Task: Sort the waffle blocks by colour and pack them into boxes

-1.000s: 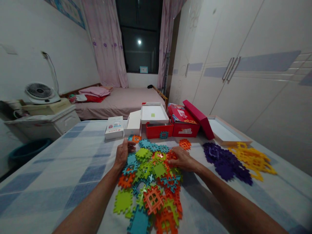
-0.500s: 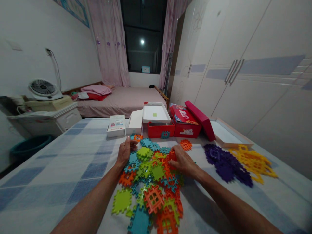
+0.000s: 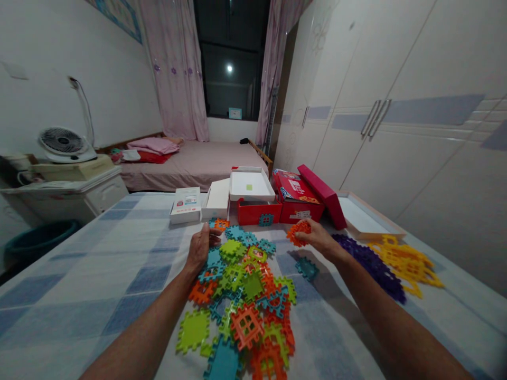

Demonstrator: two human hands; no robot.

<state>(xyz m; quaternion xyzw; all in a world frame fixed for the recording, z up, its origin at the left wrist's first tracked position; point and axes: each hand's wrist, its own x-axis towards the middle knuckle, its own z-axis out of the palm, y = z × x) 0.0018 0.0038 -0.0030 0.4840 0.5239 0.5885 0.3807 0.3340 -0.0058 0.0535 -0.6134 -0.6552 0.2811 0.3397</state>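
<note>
Right hand (image 3: 320,238) pinches one orange piece (image 3: 296,232) near one blue piece (image 3: 307,269). Left hand (image 3: 199,248), digits apart, flanks one pile (image 3: 252,285).

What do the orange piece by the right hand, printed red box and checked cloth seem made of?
Orange piece: probably moulded plastic, smooth, evenly coloured with regular teeth. Printed red box: likely cardboard, smooth, with flat panels. Checked cloth: matte fabric, apparently woven, faintly creased.

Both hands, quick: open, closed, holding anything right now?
Left hand: open, at the left edge of the mixed pile.
Right hand: closed, thumb and fingers on an orange piece.
</note>
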